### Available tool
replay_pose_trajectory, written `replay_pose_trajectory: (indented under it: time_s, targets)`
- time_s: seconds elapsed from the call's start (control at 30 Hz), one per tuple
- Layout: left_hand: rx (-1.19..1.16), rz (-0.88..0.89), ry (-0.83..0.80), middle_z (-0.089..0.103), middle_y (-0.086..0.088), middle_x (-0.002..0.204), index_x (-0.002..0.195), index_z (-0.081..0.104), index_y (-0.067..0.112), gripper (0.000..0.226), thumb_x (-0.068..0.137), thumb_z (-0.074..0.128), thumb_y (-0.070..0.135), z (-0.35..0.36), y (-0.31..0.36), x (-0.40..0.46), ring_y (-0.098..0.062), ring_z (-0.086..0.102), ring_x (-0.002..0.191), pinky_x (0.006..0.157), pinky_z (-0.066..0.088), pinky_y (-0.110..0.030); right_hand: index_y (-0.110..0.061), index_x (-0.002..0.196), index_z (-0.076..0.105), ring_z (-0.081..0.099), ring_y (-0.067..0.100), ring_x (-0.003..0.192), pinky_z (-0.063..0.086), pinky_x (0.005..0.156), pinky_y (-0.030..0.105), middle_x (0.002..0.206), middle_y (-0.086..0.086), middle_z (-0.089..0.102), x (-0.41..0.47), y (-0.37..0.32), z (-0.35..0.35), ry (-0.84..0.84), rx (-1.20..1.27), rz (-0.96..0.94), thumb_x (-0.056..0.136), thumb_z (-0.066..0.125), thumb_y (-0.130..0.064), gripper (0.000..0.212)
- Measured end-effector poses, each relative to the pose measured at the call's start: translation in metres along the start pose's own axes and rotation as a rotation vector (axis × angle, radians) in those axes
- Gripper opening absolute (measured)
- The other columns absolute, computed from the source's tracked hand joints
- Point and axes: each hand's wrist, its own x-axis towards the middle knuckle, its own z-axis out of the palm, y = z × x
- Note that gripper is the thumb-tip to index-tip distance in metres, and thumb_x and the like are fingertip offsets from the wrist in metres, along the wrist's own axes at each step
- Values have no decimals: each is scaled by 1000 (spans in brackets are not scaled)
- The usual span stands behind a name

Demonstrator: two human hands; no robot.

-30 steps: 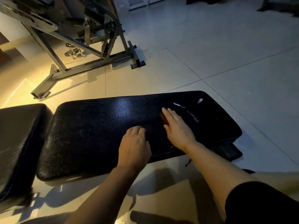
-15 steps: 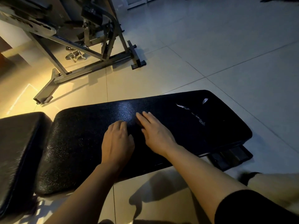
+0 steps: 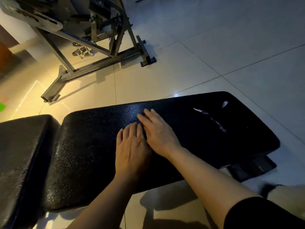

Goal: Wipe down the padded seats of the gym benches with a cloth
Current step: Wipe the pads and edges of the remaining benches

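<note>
A long black padded bench seat (image 3: 85, 146) lies across the middle of the head view, with white tears (image 3: 217, 125) in its cover near the right end. My left hand (image 3: 132, 151) lies flat on the pad's middle, fingers straight. My right hand (image 3: 159, 133) presses flat just beside it, a little farther forward, the two hands touching. No cloth shows plainly; anything under the palms is hidden in the dark. A second black pad (image 3: 21, 154) adjoins on the left.
A grey steel gym machine frame (image 3: 92, 68) stands on the tiled floor behind the bench at upper left. The bench's dark foot (image 3: 252, 167) sticks out under the right end. Pale floor tiles (image 3: 231, 47) spread to the right and behind.
Both hands have slid leftward along the pad, away from the torn right end, and have drawn closer until they touch.
</note>
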Motion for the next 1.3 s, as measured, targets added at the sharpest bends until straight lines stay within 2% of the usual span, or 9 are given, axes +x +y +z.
replay_pose_trajectory:
  time_s: [0.13, 0.23, 0.37, 0.5, 0.67, 0.8, 0.97, 1.17, 1.3]
  targets:
    - [3, -11, -10, 37, -6, 150, 146, 35, 12, 51, 99, 32, 31, -1, 0, 2, -21, 29, 140, 118, 15, -39, -24, 150, 33, 13, 15, 149, 20, 120, 35, 160, -2, 23, 12, 29, -11, 50, 5, -8, 102, 43, -16, 50]
    - [-7, -28, -12, 40, -6, 148, 144, 39, 12, 55, 95, 27, 35, -4, 2, 2, -22, 31, 138, 117, 16, -39, -24, 150, 34, 13, 19, 149, 15, 119, 29, 159, 1, 25, 20, 70, -29, 147, -59, 169, 102, 41, -15, 49]
    - [1, -24, -18, 40, -6, 147, 144, 38, 12, 52, 97, 30, 33, 0, 0, 3, -23, 31, 138, 117, 17, -40, -23, 152, 28, 8, 23, 149, 19, 117, 38, 162, 5, 16, 19, 76, -32, 184, -83, 371, 105, 33, -23, 48]
    - [43, -27, -9, 48, -8, 140, 138, 47, 10, 53, 92, 32, 34, 2, 0, 4, -25, 40, 132, 113, 26, -43, -24, 153, 24, 15, 19, 148, 20, 116, 33, 161, 3, 19, 24, 22, -12, 106, 36, 160, 105, 33, -28, 49]
    - [51, 13, -67, 34, -4, 150, 146, 34, 17, 61, 93, 15, 42, 0, -1, 3, -21, 24, 141, 119, 13, -40, -22, 151, 32, 25, 16, 145, 25, 118, 35, 159, -1, 26, 24, 6, 0, 14, 112, -25, 102, 40, -20, 49]
    - [50, -33, -24, 44, -7, 144, 141, 42, 11, 55, 94, 28, 35, 0, 1, 2, -24, 35, 135, 115, 22, -41, -23, 148, 38, 31, 19, 143, 28, 115, 32, 157, 0, 32, 33, 51, -21, 169, 40, 131, 99, 47, -16, 50]
    - [45, -34, -1, 48, -7, 140, 138, 46, 12, 54, 92, 31, 35, 3, 1, 4, -25, 40, 132, 114, 26, -42, -25, 148, 35, 46, 31, 124, 44, 96, 41, 146, 13, 32, 25, 59, -27, 317, -23, 428, 100, 46, -29, 50]
    - [86, 5, -71, 37, -7, 149, 145, 36, 15, 62, 91, 20, 41, 2, -2, 2, -24, 29, 140, 117, 16, -41, -25, 148, 37, 42, 27, 129, 43, 104, 40, 150, 8, 33, 31, -2, 5, 53, 72, -44, 98, 46, -15, 52]
    - [78, -36, -8, 50, -9, 139, 137, 48, 11, 53, 92, 33, 35, 0, 1, 4, -26, 42, 131, 113, 28, -42, -37, 143, 44, 44, 22, 130, 44, 103, 35, 150, -3, 36, 44, 36, -9, 88, 16, -11, 93, 53, -10, 57]
